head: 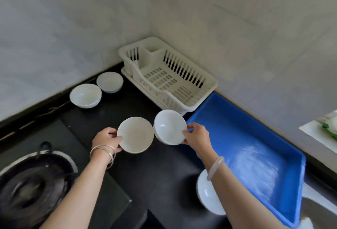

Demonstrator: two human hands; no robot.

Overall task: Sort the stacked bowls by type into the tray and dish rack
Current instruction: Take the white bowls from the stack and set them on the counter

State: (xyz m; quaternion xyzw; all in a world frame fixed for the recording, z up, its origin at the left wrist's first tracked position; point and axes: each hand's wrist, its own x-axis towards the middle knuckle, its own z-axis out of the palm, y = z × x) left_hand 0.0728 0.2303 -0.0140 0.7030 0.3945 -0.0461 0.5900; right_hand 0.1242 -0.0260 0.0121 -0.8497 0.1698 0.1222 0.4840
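Observation:
My left hand (107,140) grips a white bowl (135,134) by its left rim, above the black counter. My right hand (197,136) holds a second white bowl (168,127) by its right rim, tilted toward me, just in front of the cream dish rack (211,84). The two held bowls almost touch. The blue tray (299,159) lies to the right, with nothing in it. Two more white bowls (85,95) (109,82) stand by the back wall on the left. Another white bowl (207,195) sits low under my right forearm, partly hidden.
A gas stove with a dark wok (31,185) fills the lower left. The black counter (155,174) runs between stove and tray. Tiled walls meet in the corner behind the rack. A white ledge with green items (326,128) is at the far right.

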